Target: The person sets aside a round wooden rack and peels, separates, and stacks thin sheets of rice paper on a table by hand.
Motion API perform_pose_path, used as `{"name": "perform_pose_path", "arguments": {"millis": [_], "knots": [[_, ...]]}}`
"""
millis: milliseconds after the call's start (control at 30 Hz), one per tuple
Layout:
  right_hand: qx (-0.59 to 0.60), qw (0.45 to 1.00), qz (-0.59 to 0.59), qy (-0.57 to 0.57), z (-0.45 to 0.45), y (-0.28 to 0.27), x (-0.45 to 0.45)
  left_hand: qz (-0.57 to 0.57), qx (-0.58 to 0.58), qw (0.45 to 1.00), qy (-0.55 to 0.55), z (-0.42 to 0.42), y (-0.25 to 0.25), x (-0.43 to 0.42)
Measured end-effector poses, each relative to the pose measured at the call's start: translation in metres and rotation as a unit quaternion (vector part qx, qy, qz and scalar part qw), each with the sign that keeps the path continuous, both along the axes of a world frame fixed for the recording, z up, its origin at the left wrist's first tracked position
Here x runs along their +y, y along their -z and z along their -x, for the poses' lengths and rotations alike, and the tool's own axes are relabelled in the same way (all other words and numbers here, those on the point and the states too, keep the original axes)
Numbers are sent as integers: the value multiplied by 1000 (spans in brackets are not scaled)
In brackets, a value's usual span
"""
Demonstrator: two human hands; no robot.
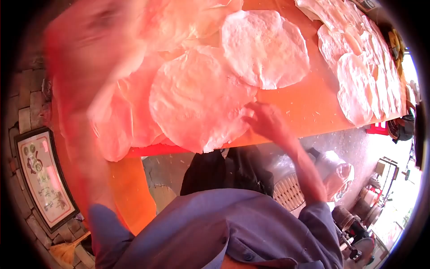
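Thin, pale round sheets lie overlapping on an orange table (313, 105). My right hand (266, 120) is at the right edge of the middle round sheet (192, 96), its fingers bent and closed on that edge. Just above it lies another round sheet (265, 49), flat with an uneven rim. My left hand (105, 31) is raised over the sheets at the upper left, close to the camera and smeared by motion. Its fingers cannot be made out, nor whether they hold anything.
More sheets (354, 58) overlap at the table's right side. A framed picture (46, 177) is at the left, with a straw broom (65, 252) below it. Beyond the table's near edge are a woven round item (289, 190) and a clear plastic bag (338, 177).
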State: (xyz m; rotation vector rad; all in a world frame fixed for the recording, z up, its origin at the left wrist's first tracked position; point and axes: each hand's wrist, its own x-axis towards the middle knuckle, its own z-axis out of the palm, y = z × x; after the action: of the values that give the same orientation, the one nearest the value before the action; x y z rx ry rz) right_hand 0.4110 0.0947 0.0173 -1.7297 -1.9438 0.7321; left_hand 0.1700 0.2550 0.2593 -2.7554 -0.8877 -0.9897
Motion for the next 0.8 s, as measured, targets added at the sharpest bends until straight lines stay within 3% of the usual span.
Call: {"name": "perform_pose_path", "arguments": {"millis": [33,133,200,233,300,367,433,467,500,533,567,600,667,733,767,800], "knots": [[72,997,16,13,10,0,-10,29,25,998,45,-27,18,-4],[88,994,67,-7,22,2,-31,125,101,974,158,-83,87,-24],[43,992,106,53,21,6,-39,190,123,956,187,-89,137,-37],[48,991,112,50,19,12,-46,203,72,965,149,-77,164,-46],[156,949,72,265,15,36,-53,248,14,967,57,-32,194,-47],[214,925,77,306,20,44,-52,263,25,954,-139,27,218,-38],[481,753,201,401,29,42,-41,296,18,890,-346,89,251,-31],[483,739,192,429,36,46,-36,248,43,892,-376,123,286,-26],[481,742,192,425,39,52,-34,248,39,890,-380,128,294,-27],[503,745,214,383,40,56,-31,426,-93,841,-320,134,301,-26],[523,746,235,339,41,58,-27,580,-221,746,-240,139,308,-24],[519,750,234,337,47,48,-23,595,-328,689,-253,134,316,-33],[449,833,199,254,61,4,-19,609,-365,664,-234,142,315,-40],[443,837,202,248,67,-56,-13,617,-400,642,-215,151,305,-43],[442,835,211,251,70,-82,-12,600,-382,660,-243,155,294,-48],[514,816,141,226,62,-97,-8,578,-365,679,-269,157,283,-47]]}}
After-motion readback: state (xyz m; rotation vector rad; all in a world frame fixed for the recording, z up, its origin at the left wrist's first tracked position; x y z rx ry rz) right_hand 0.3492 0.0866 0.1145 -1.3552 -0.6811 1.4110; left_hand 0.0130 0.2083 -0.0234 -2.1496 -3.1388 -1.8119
